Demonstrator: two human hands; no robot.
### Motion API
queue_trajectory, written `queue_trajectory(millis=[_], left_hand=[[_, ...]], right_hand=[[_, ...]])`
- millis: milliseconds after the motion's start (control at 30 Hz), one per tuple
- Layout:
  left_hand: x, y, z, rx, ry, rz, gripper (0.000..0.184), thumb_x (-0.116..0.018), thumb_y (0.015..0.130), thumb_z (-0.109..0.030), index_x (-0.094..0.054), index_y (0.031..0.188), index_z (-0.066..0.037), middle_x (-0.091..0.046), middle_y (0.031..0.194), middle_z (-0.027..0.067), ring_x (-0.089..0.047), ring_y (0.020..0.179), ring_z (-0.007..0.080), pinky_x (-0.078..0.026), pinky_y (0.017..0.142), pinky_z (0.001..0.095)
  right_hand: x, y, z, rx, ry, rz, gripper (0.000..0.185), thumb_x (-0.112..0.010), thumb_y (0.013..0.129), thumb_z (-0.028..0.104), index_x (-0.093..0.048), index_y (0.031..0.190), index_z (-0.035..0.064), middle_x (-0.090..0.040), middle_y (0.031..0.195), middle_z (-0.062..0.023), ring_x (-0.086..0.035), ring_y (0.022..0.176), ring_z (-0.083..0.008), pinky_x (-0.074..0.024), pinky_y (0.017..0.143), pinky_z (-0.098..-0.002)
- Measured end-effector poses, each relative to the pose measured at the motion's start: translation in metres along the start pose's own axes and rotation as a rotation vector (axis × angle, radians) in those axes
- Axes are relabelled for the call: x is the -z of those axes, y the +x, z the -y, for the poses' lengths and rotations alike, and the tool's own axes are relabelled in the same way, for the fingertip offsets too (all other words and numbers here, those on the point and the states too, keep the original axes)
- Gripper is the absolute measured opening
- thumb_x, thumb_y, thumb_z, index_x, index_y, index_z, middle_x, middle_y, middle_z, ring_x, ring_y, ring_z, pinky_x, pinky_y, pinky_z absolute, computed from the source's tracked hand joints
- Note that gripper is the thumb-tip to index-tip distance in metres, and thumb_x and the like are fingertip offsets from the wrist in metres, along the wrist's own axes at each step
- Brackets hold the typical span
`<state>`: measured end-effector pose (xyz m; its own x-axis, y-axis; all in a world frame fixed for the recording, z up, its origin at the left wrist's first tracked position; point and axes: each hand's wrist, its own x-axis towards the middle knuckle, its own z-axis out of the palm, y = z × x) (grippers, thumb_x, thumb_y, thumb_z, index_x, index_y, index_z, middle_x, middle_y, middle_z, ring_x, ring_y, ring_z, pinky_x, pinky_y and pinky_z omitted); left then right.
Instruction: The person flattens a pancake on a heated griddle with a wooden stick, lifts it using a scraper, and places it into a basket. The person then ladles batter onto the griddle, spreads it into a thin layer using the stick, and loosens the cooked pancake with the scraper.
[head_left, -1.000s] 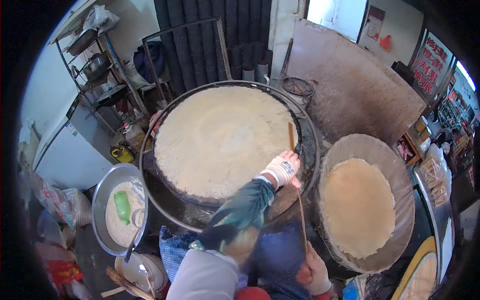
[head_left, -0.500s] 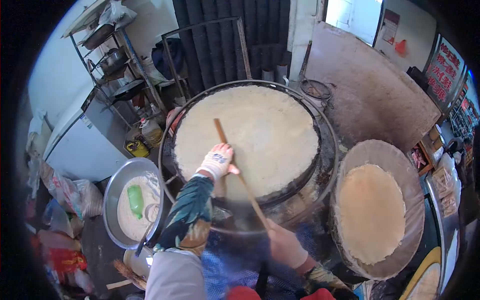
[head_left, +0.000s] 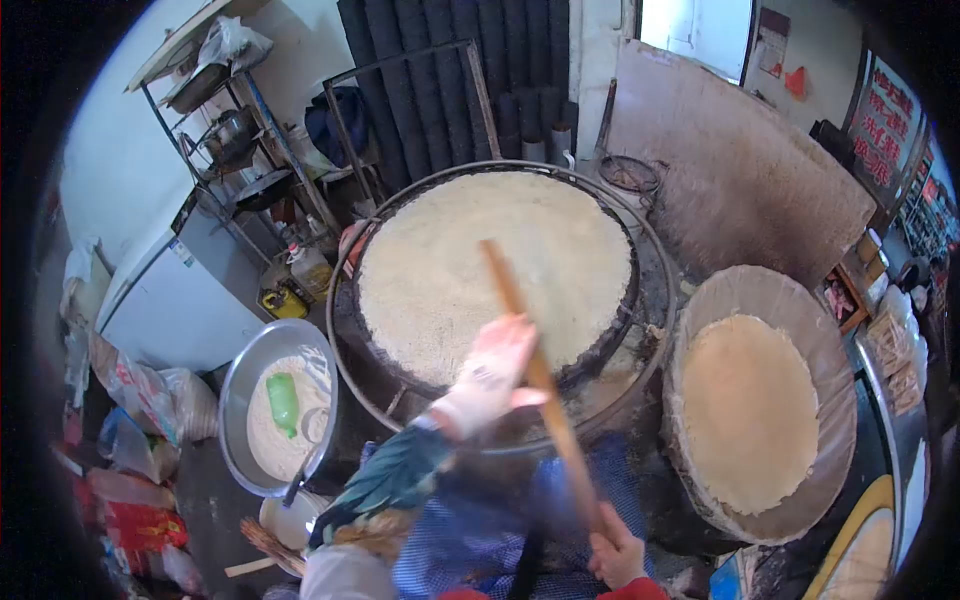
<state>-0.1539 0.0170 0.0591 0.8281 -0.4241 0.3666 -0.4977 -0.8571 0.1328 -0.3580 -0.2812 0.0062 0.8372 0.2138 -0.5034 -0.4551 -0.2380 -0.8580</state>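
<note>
A long, flat wooden stick slants over a wide round griddle. A pale layer of batter or dough covers the griddle's surface. My left hand, in a whitish glove and blurred by motion, is closed around the middle of the stick, above the griddle's near edge. My right hand grips the stick's lower end, close to my body. The stick's far end is over the middle of the pale layer; I cannot tell if it touches.
At left stands a metal basin of flour with a green scoop. A cloth-lined round basket at right holds a flat, pale round sheet. Behind are a shelf rack and a leaning board.
Both hands have brought the stick nearer to me and to the right. Its far end has shifted right across the pale layer, and the view has turned slightly.
</note>
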Motion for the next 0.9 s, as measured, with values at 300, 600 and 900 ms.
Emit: queue_trajectory(millis=[300, 600, 900], left_hand=[[-0.08, 0.109, -0.007, -0.109, 0.0, 0.479, 0.111, -0.064, 0.056, -0.069, -0.041, 0.132, 0.009, -0.042, 0.139, 0.0276, -0.033, 0.135, 0.0406, -0.025, 0.114, 0.0449], [-0.024, -0.048, 0.089, 0.294, 0.109, 0.206, 0.108, -0.067, 0.054, -0.068, -0.046, 0.127, 0.008, -0.046, 0.134, 0.0271, -0.04, 0.13, 0.0402, -0.028, 0.112, 0.046], [0.068, -0.218, 0.085, 0.433, 0.203, -0.074, 0.094, -0.079, 0.064, -0.05, -0.041, 0.133, 0.002, -0.04, 0.136, 0.0271, -0.033, 0.131, 0.045, -0.023, 0.11, 0.0541]], right_hand=[[0.017, 0.013, 0.033, -0.103, 0.493, 0.092, 0.059, -0.05, 0.097, 0.025, -0.027, 0.149, 0.007, -0.04, 0.054, -0.0008, -0.039, 0.04, -0.01, -0.0346, 0.036, -0.0267], [-0.027, 0.06, 0.056, -0.059, 0.106, 0.311, 0.053, -0.054, 0.095, 0.018, -0.039, 0.145, 0.0124, -0.055, 0.063, -0.0029, -0.047, 0.045, -0.0077, -0.038, 0.04, -0.0235], [-0.074, 0.081, 0.078, 0.353, -0.176, 0.296, 0.05, -0.067, 0.088, 0.021, -0.053, 0.136, 0.0224, -0.069, 0.083, -0.0057, -0.053, 0.05, -0.0085, -0.0486, 0.052, -0.0256]])
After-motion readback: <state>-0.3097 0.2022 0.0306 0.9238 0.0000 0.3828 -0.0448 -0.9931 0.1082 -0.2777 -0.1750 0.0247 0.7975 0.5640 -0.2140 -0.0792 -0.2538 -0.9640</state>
